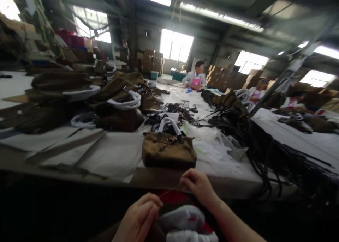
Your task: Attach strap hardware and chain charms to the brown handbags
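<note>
A thin thread [170,190] runs taut between my two hands, just in front of the table edge. My left hand [144,213] is closed, pinching one end. Higher up, my right hand [197,185] pinches the other end between thumb and fingertips. Below them in my lap lies a dark bag, mostly hidden, with white-wrapped handles [182,219] and some red showing. Beyond my hands, a brown handbag [169,151] stands upright at the table's front edge, its handle [169,123] wrapped in white.
Piled brown bags [116,104] cover the table's left. Black straps [254,143] heap on the right and hang over the edge. Small dark hardware pieces [182,111] lie in the middle. A person in a pink apron [196,81] works at the far end; others sit at right.
</note>
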### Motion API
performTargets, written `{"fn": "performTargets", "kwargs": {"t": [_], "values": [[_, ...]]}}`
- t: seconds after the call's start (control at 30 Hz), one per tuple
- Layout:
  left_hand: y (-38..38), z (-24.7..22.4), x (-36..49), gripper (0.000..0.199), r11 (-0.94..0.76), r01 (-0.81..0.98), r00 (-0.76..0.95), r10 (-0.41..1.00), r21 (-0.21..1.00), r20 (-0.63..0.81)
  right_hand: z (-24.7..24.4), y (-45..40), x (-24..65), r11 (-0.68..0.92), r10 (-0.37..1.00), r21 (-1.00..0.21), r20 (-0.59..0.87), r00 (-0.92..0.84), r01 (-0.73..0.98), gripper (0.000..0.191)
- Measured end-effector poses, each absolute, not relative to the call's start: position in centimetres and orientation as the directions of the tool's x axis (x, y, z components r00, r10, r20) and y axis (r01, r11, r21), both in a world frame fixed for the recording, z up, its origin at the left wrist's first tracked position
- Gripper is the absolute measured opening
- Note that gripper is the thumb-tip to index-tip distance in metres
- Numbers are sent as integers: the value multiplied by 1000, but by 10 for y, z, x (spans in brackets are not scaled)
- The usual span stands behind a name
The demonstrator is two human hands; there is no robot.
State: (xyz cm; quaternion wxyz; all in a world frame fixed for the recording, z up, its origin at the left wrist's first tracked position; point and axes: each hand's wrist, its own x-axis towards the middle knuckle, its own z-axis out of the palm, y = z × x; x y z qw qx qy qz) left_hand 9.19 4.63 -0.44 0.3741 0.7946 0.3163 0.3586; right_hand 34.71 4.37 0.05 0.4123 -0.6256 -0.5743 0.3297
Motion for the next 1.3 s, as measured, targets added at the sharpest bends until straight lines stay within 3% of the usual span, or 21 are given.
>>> {"fn": "performTargets", "kwargs": {"t": [0.1, 0.2, 0.27, 0.33, 0.43, 0.5, 0.57, 0.63, 0.77, 0.87, 1.0, 1.3], "values": [[36, 8, 91, 38, -450, 218, 544, 793, 866, 275, 8, 45, 357, 68, 973, -834, 177, 148, 548, 18], [40, 9, 94, 37, -428, 212, 538, 802, 879, 261, 22, 43, 354, 257, 853, -610, 508, 121, 750, 12], [41, 7, 94, 37, -420, 221, 532, 808, 880, 253, 35, 39, 342, 402, 776, -506, 631, 10, 763, 15], [41, 6, 95, 35, -415, 232, 537, 809, 880, 239, 48, 39, 326, 536, 787, -498, 588, -189, 682, 24], [41, 6, 94, 34, -420, 253, 548, 805, 872, 229, 56, 46, 305, 582, 802, -566, 284, -525, 583, 27], [40, 6, 93, 36, -418, 265, 541, 811, 869, 226, 52, 53, 296, 552, 768, -590, 85, -635, 589, 21], [39, 6, 91, 36, -401, 267, 514, 828, 876, 222, 45, 58, 293, 515, 761, -606, 0, -648, 606, 19], [35, 6, 89, 33, -377, 281, 449, 864, 882, 227, 41, 59, 291, 469, 811, -617, 17, -585, 633, 17], [30, 8, 85, 35, -263, 325, 294, 941, 908, 167, 43, 53, 287, 465, 876, -584, 195, -441, 665, 18], [31, 8, 82, 43, -164, 277, 279, 957, 947, 84, 49, 47, 282, 532, 842, -592, 295, -452, 606, 18], [35, 2, 77, 47, -131, 269, 276, 960, 954, 55, 51, 44, 281, 501, 862, -591, 405, -305, 632, 19], [41, -4, 76, 51, 59, 98, 392, 915, 993, -93, 49, 35, 279, 509, 847, -736, 337, -411, 445, 19]]}}
